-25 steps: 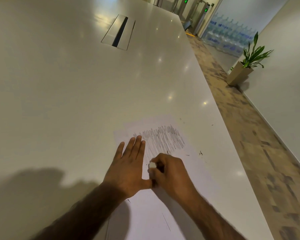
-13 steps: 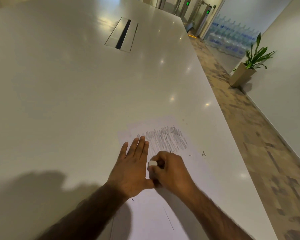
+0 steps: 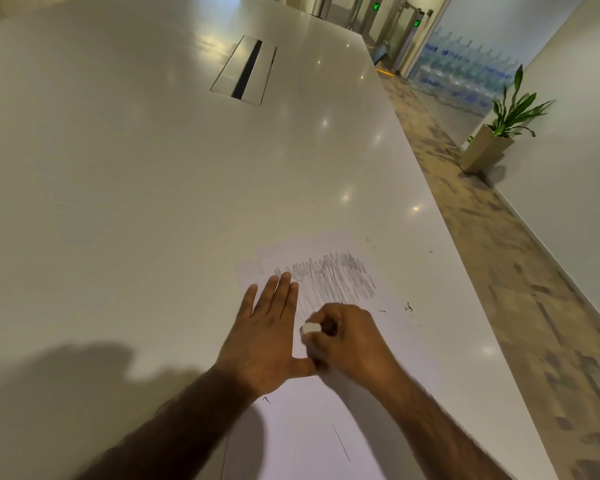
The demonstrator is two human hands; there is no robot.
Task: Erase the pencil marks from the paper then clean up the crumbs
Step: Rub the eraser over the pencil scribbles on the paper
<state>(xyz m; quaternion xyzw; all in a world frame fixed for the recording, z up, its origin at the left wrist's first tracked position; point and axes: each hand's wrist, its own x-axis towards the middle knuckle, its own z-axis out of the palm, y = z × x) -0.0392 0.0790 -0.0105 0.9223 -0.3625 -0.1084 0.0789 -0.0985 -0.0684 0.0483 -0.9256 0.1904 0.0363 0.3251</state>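
Paper (image 3: pixel 326 427) lies on white bench (image 3: pixel 136 202) near its right edge. Left hand (image 3: pixel 267 334) flat, fingers straight, pressing paper. Right hand (image 3: pixel 347 341) grips white eraser (image 3: pixel 310 328) just below grey pencil marks (image 3: pixel 336 275). Crumbs (image 3: pixel 408 307) beside paper.

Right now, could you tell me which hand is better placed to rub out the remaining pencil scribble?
The right hand: it grips the eraser at the near edge of the pencil marks. The left hand lies flat, pinning the paper.
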